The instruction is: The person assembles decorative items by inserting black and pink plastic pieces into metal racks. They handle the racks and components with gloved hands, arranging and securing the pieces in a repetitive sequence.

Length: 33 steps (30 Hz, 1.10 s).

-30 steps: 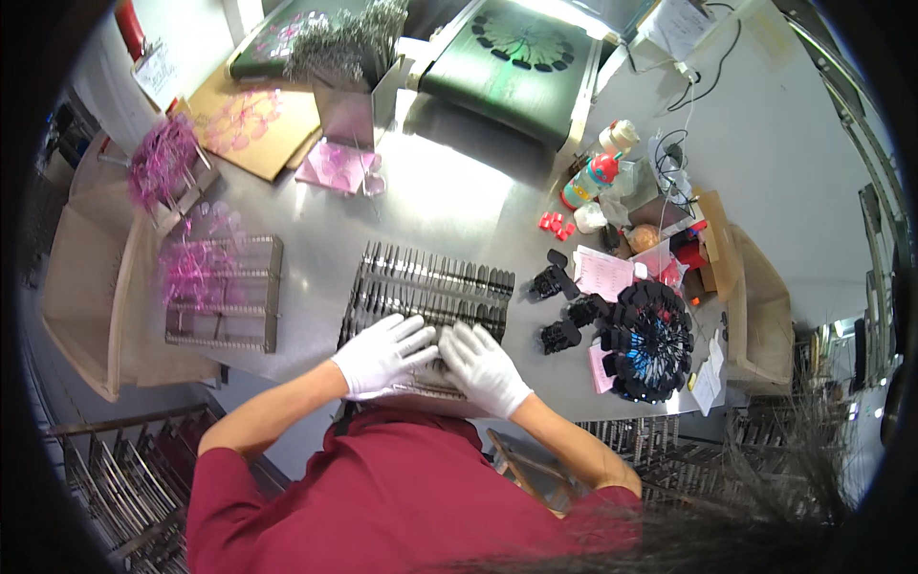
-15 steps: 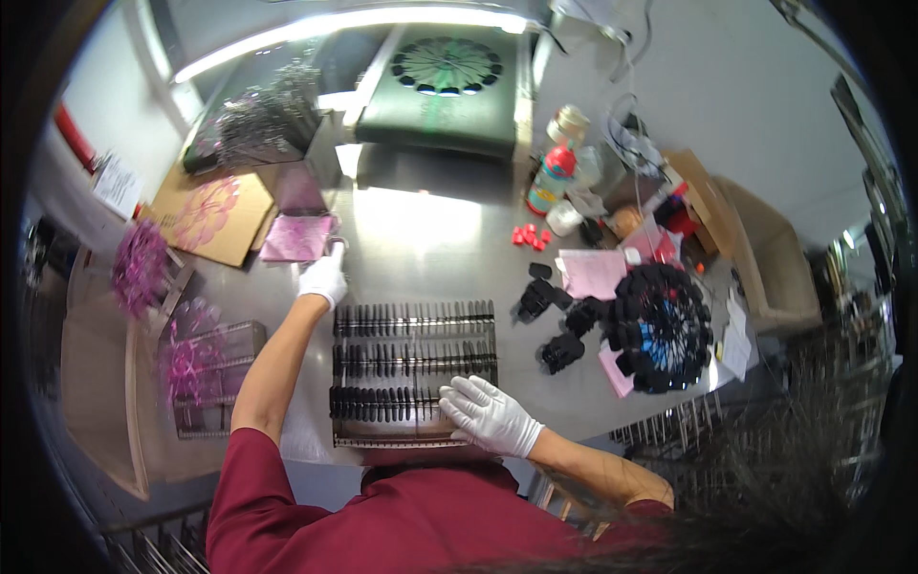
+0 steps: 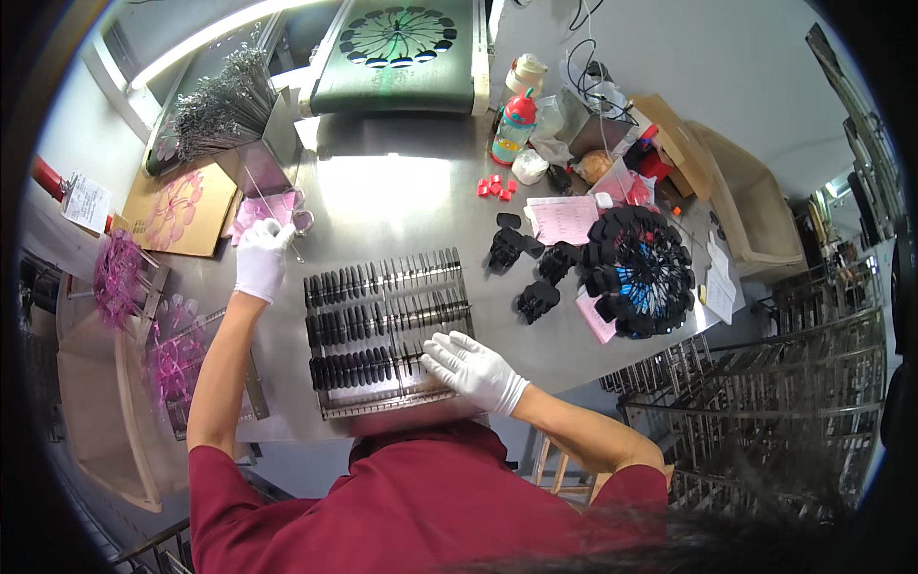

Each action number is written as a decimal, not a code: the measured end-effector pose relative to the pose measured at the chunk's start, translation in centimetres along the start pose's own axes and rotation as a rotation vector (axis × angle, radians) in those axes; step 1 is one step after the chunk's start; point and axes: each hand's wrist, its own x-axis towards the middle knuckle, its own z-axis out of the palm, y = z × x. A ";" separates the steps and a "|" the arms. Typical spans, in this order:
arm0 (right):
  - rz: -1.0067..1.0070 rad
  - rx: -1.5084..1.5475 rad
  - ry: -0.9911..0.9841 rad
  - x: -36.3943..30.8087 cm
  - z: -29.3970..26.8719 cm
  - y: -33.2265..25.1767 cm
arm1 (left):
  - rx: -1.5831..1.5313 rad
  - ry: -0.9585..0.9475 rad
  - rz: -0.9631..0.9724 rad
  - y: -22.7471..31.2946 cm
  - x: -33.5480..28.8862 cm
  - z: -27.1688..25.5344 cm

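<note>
My left hand [image 3: 262, 258], in a white glove, is closed over a pink cloth pad [image 3: 251, 212]. A thin metal rod [image 3: 254, 180] sticks out on both sides of its fingers. Close beside it lie metal scissors [image 3: 303, 221]. My right hand [image 3: 475, 371], gloved too, lies with fingers stretched out over the right end of the front row of a metal rack [image 3: 387, 316]. Three rows of slim dark pieces [image 3: 352, 371] stand in that rack, thicker on the left and thinner on the right. What the right fingertips touch underneath is hidden.
A metal bin [image 3: 258, 163] full of thin wires stands at the back left, beside cardboard [image 3: 172, 215]. Behind is a green conveyor belt [image 3: 411, 84]. Bottles [image 3: 516, 124], red caps [image 3: 495, 186], black parts [image 3: 540, 298] and a black wheel-like bundle [image 3: 639, 273] lie right.
My left hand has moved from beside the scissors onto the pink pad, and a thin metal rod now shows in it. My right hand stays at the rack. The whole view has shifted.
</note>
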 end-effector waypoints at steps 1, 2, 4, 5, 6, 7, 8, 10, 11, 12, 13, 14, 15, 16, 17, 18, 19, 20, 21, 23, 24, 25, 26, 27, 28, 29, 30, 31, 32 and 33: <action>0.075 0.017 -0.010 0.5 -0.7 0.2 | -0.005 0.041 -0.020 0.1 -0.3 -2.1; 0.150 0.033 -0.021 1.2 -1.4 0.9 | -0.111 0.082 -0.036 -0.1 -0.8 -3.9; 0.218 0.043 -0.095 3.3 -3.7 1.1 | -0.146 0.169 -0.037 0.2 -1.2 -8.1; 0.171 0.061 -0.116 3.1 -3.3 0.7 | -0.168 0.214 -0.033 0.2 -1.4 -9.6; 0.130 0.076 -0.130 2.7 -2.4 -0.2 | -0.206 0.216 -0.038 -0.1 -1.8 -11.0; 0.086 0.096 -0.146 2.7 -1.9 -0.8 | -0.307 0.238 -0.082 -0.5 -2.7 -11.8; 0.075 0.027 -0.144 2.8 -1.7 -0.5 | -0.408 0.259 -0.125 -1.0 -3.6 -12.5; 0.191 0.103 -0.092 3.3 -1.4 0.7 | -0.576 0.259 -0.242 -1.8 -5.9 -15.0; 0.256 0.094 -0.113 3.9 -2.1 0.6 | -0.494 0.261 -0.249 -1.9 -6.5 -16.5; 0.216 0.078 -0.095 4.1 -2.3 -0.4 | -0.678 0.309 -0.322 -1.9 -7.6 -17.0; 0.186 0.021 -0.030 3.5 -1.1 -1.3 | -0.863 0.355 -0.388 -1.9 -8.4 -17.5; 0.179 0.054 -0.043 2.3 -0.6 -2.2 | -0.813 0.358 -0.446 -1.5 -9.1 -18.6; 0.169 0.082 -0.054 1.9 -0.9 -2.5 | -0.853 0.378 -0.506 -1.1 -9.8 -19.3; 0.162 0.068 -0.034 1.8 -0.6 -2.3 | -0.893 0.400 -0.565 -0.7 -10.5 -19.8; 0.156 0.054 -0.013 1.8 -0.2 -1.9 | -0.933 0.422 -0.625 -0.3 -11.1 -20.4; 0.147 0.039 0.001 2.3 -0.7 -1.7 | -0.940 0.415 -0.668 0.5 -11.7 -21.1; 0.272 0.026 0.005 3.5 -1.0 -1.3 | -0.909 0.382 -0.672 1.0 -11.9 -21.3; 0.284 0.044 -0.002 4.1 -1.3 -1.2 | -0.878 0.348 -0.676 1.6 -12.0 -21.6; 0.288 0.068 -0.010 4.5 -1.4 -1.2 | -0.840 0.315 -0.687 2.5 -12.2 -22.2; 0.206 0.111 -0.056 2.8 -0.8 -2.0 | -0.830 0.318 -0.656 4.0 -12.1 -23.1; 0.153 0.106 -0.075 2.8 -1.4 -3.2 | -0.900 0.332 -0.714 4.4 -13.1 -23.2; 0.207 0.097 -0.036 2.4 -1.3 -3.9 | -0.987 0.354 -0.757 4.7 -13.4 -23.1; 0.214 0.058 -0.004 2.0 -0.8 -3.8 | -1.013 0.366 -0.782 4.9 -13.7 -23.0; 0.223 0.031 0.019 2.0 -0.6 -3.9 | -1.036 0.366 -0.817 5.4 -14.4 -22.9; 0.288 0.053 0.067 2.4 -0.2 -3.2 | -1.061 0.366 -0.852 5.9 -14.8 -22.7; 0.353 0.073 0.116 3.1 0.3 -2.0 | -1.083 0.362 -0.862 6.1 -14.7 -22.4; 0.370 0.127 0.182 3.4 1.0 -1.3 | -1.096 0.345 -0.882 6.3 -14.8 -22.3; 0.377 0.097 0.159 4.4 1.0 -1.0 | -1.109 0.331 -0.894 6.4 -15.2 -22.2; 0.355 0.129 0.086 4.5 0.4 -1.6 | -1.171 0.317 -0.895 6.7 -16.4 -21.8; 0.334 0.151 0.019 5.2 -0.9 -2.0 | -1.171 0.307 -0.902 6.8 -16.6 -21.8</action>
